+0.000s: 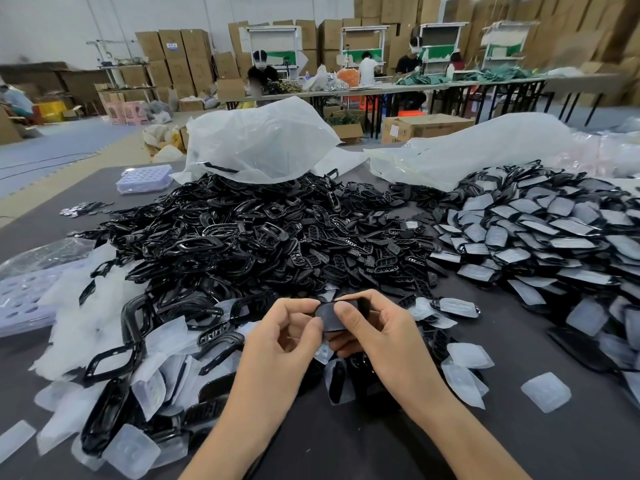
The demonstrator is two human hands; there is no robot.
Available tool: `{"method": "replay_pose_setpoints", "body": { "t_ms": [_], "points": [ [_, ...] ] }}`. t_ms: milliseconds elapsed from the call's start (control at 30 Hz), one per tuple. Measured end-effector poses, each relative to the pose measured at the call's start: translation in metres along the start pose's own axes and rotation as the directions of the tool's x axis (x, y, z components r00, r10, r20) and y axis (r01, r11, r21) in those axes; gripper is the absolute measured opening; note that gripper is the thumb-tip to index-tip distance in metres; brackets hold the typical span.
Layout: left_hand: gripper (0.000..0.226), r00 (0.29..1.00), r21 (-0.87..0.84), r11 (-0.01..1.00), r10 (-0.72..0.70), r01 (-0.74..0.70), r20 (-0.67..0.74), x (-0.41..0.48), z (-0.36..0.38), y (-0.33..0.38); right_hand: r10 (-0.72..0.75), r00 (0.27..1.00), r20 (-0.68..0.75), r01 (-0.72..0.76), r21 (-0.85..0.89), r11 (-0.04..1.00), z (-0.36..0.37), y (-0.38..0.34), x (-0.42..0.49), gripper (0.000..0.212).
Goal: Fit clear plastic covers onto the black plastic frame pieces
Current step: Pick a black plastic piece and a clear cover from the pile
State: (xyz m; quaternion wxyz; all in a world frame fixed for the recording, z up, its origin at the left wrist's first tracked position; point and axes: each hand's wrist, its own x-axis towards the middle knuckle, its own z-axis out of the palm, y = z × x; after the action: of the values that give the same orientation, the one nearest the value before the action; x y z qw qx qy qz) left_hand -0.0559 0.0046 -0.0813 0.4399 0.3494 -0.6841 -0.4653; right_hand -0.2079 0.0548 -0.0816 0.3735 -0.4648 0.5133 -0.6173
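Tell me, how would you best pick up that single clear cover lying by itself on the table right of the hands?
Probably from straight above, pinching two opposite edges of the lone clear cover. It lies flat on the dark table, with nothing touching it, so its rim is free all round while its broad face offers no hold.

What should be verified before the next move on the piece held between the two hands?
1. Hold on the black frame piece: ok. The left hand and the right hand both pinch it.
2. Clear cover seated on that piece: cannot tell. The hands hide its edges.
3. Spare covers to hand: ok. A loose clear cover lies right of the right hand, with more by the left forearm.
4. Supply of bare frames: ok. The pile of bare frames sits just beyond the hands.
5. Place for finished parts: ok. The pile of covered pieces lies to the right.
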Motion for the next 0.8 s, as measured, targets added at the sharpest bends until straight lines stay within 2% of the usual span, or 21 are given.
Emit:
{"method": "replay_pose_setpoints", "body": {
  "t_ms": [133, 233, 367, 533, 667, 800],
  "points": [
    [0.031, 0.992, 0.046, 0.999, -0.034, 0.028, 0.122, 0.0012, -0.0026, 0.0006, 0.002, 0.998, 0.061, 0.004, -0.097, 0.995, -0.0028, 0.0041, 0.0006, 0.002],
    [0.033, 0.998, 0.046, 0.999, -0.018, 0.015, 0.066, 0.0025, -0.0026, -0.0005, -0.002, 0.995, 0.104, 0.012, -0.091, 0.996, -0.0020, 0.0064, 0.0015, 0.012],
    [0.029, 1.000, 0.034, 0.999, -0.010, 0.009, 0.012, 0.0033, -0.0023, -0.0005, -0.002, 0.995, 0.103, -0.003, 0.055, 0.998, -0.0012, 0.0060, 0.0014, 0.020],
    [0.030, 1.000, 0.036, 0.999, 0.016, -0.016, 0.009, 0.0018, -0.0013, 0.0015, 0.081, 0.994, 0.076, -0.096, 0.230, 0.968, 0.0010, 0.0027, 0.0021, 0.028],
    [0.031, 0.999, -0.013, 1.000, 0.008, -0.008, 0.032, 0.0002, -0.0015, 0.0028, 0.151, 0.985, 0.080, -0.169, 0.306, 0.937, 0.0017, 0.0048, 0.0044, 0.013],
    [0.033, 0.997, -0.023, 1.000, 0.022, -0.020, 0.068, -0.0015, -0.0005, 0.0035, 0.145, 0.979, 0.145, -0.184, 0.305, 0.934, 0.0008, 0.0043, 0.0046, 0.012]
  ]
}}
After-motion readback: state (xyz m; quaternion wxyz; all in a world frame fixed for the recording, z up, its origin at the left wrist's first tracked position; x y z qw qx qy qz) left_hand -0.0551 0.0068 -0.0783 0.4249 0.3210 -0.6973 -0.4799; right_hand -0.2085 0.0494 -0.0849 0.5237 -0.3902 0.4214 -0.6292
